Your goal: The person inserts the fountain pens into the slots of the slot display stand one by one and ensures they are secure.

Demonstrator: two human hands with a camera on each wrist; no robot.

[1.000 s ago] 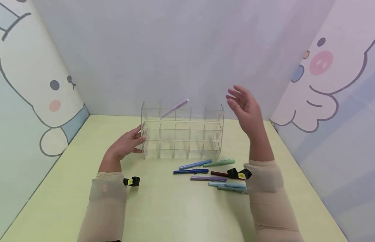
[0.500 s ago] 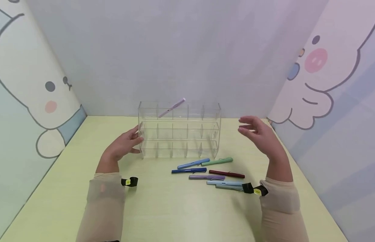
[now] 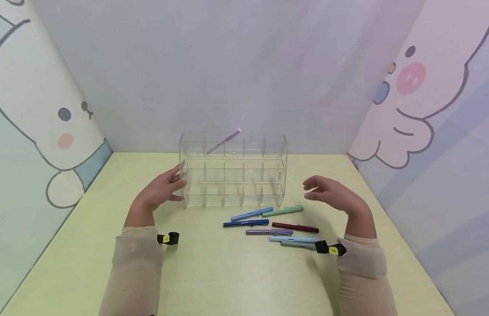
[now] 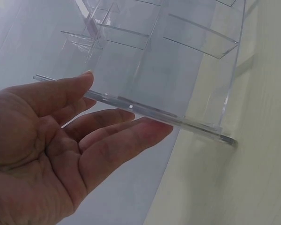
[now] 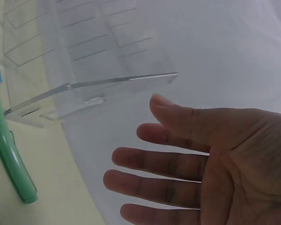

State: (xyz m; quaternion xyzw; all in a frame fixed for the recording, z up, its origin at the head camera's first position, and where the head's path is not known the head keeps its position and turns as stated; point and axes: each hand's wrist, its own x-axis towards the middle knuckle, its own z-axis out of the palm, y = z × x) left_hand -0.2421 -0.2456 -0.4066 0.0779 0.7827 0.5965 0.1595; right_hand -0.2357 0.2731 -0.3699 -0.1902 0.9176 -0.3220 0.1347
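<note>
A clear acrylic rack (image 3: 233, 175) with three tiers of small compartments stands on the table. My left hand (image 3: 159, 188) is at its left side, fingertips against the side panel, fingers mostly straight; the left wrist view shows those fingers (image 4: 126, 140) along the panel edge. A lilac pen (image 3: 223, 141) rests slanted in the top tier, its white end up. My right hand (image 3: 333, 193) hovers right of the rack, holding nothing, its fingers loosely bent and apart. Nearest to it lie a green pen (image 3: 283, 211) and a dark red pen (image 3: 295, 227).
More pens lie in front of the rack: a mid-blue one (image 3: 252, 213), a dark blue one (image 3: 246, 223), a purple one (image 3: 269, 231), a light blue one (image 3: 293, 239) and a grey-green one (image 3: 297, 244). A grey wall (image 3: 244, 66) rises behind; patterned panels (image 3: 433, 114) flank the table.
My right hand has moved away from the rack's upper right and come down toward the table. The left hand stays at the rack's side, and the lilac pen stays in the top tier.
</note>
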